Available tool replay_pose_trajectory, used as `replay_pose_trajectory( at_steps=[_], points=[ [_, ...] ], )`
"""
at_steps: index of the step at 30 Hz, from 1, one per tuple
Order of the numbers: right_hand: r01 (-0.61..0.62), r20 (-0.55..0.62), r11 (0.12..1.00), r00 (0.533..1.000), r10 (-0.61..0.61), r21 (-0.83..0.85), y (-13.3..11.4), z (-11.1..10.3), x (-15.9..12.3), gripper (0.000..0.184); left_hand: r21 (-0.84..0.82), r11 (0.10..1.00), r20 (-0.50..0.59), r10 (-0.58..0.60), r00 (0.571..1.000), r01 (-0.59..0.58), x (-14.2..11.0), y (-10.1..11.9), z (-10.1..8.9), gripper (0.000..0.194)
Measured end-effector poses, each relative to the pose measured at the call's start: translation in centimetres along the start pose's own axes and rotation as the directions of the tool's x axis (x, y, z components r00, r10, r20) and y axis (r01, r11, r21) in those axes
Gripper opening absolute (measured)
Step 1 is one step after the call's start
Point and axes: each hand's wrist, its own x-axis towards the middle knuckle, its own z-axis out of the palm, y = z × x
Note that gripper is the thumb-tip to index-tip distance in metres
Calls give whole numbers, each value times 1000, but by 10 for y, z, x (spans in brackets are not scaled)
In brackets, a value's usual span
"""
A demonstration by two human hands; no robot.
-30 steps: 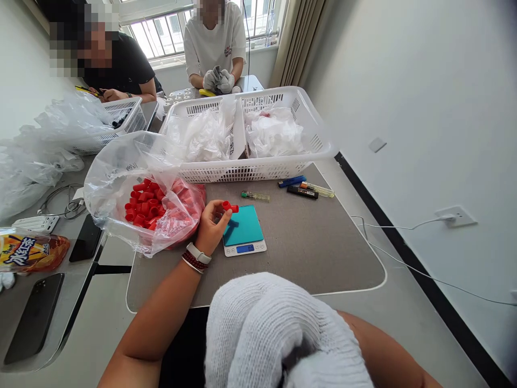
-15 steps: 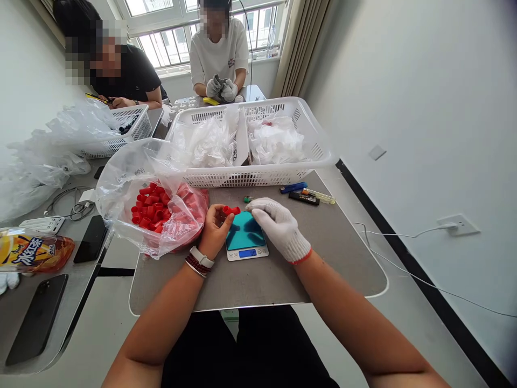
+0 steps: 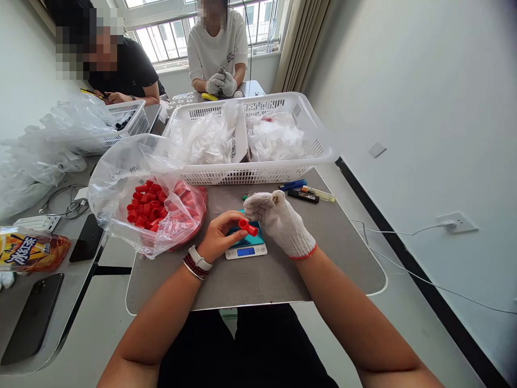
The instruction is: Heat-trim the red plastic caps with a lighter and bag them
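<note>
My bare left hand (image 3: 224,235) pinches a red tee-shaped pipe fitting (image 3: 248,227) between thumb and fingers, just above the front of a digital scale (image 3: 246,251). The scale has a teal plate and its display appears to read zero. Close by on the right, my right hand (image 3: 278,218) wears a white knitted glove with a red cuff edge. Its fingers are loosely stretched, with nothing visible in them, and it covers part of the scale plate. Left of the scale, a clear plastic bag (image 3: 117,202) stands open with many red fittings (image 3: 149,205) inside.
White baskets (image 3: 258,175) holding plastic bags line the back of the table. Blue and black markers (image 3: 302,196) lie at right. A drink bottle (image 3: 34,250) and two phones (image 3: 32,318) are on the left table. Two people (image 3: 218,48) sit beyond.
My left hand has brought the fitting right and toward me, turning it so an open end faces me. My right hand has rolled over, with its fingers loosened.
</note>
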Motion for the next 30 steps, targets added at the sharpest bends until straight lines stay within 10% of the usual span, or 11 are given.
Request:
replay_pose_trajectory(
  at_steps=[14,20,30],
  points=[
    [113,-48,978,991,-123,-174,10,-6,2,59,-52,998,29,-30,999,32,1,2,0,28],
    [397,133,544,878,-460,-739,10,-3,-1,35,-138,987,146,-59,988,79,1,3,4,27],
    [433,258,229,804,-536,-872,17,-6,4,30,-176,984,31,-33,999,37,1,-7,-1,23]
  ],
)
